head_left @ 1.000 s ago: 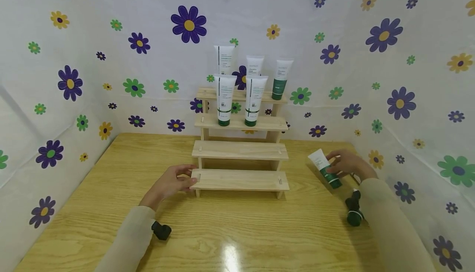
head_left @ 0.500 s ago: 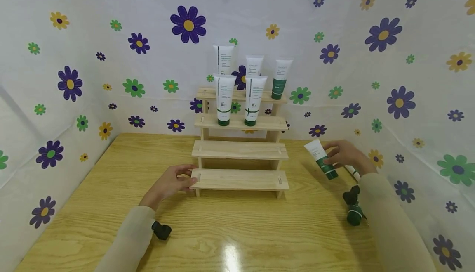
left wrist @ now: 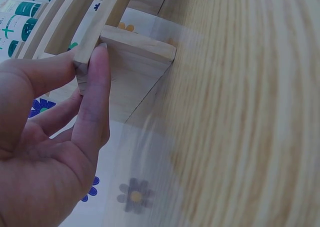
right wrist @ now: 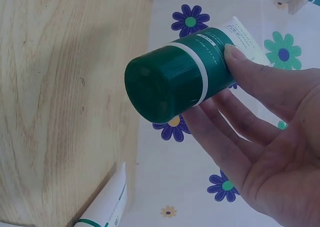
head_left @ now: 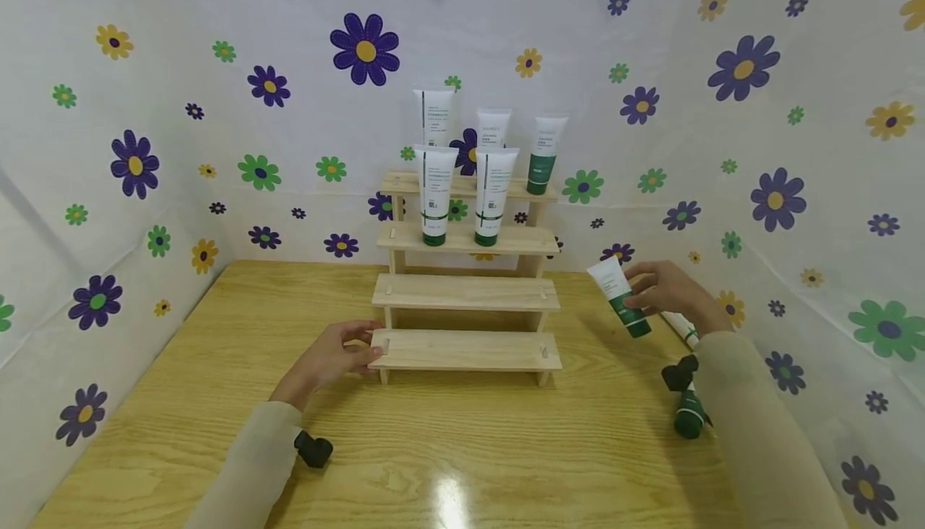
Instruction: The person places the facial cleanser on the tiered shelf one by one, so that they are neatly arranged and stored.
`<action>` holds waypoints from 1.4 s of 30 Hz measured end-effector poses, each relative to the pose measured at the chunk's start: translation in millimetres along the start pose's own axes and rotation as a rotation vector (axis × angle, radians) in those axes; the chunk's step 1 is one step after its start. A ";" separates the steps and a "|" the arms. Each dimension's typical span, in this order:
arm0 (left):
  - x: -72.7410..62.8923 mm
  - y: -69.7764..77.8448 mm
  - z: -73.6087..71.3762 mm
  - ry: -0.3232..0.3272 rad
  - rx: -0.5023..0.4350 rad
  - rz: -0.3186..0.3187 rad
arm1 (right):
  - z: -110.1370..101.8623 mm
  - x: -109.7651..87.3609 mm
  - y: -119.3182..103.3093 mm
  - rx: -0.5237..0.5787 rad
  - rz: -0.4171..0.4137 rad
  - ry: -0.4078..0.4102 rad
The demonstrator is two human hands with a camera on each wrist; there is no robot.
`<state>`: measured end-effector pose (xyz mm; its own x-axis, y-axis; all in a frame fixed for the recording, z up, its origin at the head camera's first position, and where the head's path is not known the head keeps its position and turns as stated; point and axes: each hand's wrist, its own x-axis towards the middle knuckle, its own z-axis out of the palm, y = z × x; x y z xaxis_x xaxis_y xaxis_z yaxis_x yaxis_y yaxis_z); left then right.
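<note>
My right hand (head_left: 668, 288) grips a white and green squeeze tube (head_left: 620, 296) above the table, right of the wooden stepped rack (head_left: 466, 344). The tube leans with its green cap low; in the right wrist view the thumb presses the green part of the tube (right wrist: 195, 72), fingers behind it. My left hand (head_left: 328, 359) pinches the left end of the rack's lowest shelf; in the left wrist view thumb and fingers hold the shelf end (left wrist: 87, 57). Two white tubes, one a left tube (head_left: 435, 192) and one a right tube (head_left: 495, 192), stand cap-down on the second shelf from the top.
Along the top shelf (head_left: 462, 184) stand three more tubes, including a green-bottomed tube (head_left: 545, 156) at its right end. Below my right forearm lie a green-capped tube (head_left: 690, 421) and a white tube (head_left: 682, 327). Flowered cloth (head_left: 289, 111) walls the table (head_left: 405, 449) at back and sides.
My right hand has lifted the tube and shifted it slightly left and toward the back, uncovering more of the white tube behind the wrist. My left hand stays on the rack.
</note>
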<state>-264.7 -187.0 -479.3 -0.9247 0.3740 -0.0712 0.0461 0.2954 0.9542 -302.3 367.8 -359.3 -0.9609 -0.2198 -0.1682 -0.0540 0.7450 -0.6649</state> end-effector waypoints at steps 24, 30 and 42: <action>-3.0 1.0 0.4 0.014 0.015 -0.003 | 10.4 2.1 -39.4 0.040 -0.091 0.204; -1.1 1.4 2.7 0.032 0.029 -0.030 | 14.2 4.3 -48.7 0.053 -0.083 0.262; -1.5 0.3 -0.5 0.007 0.018 0.008 | 25.1 10.9 -65.0 0.119 -0.103 0.339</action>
<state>-263.4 -188.0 -478.7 -0.9269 0.3702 -0.0614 0.0601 0.3078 0.9495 -302.5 301.1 -336.1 -0.9885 -0.0536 0.1415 -0.1423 0.6470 -0.7491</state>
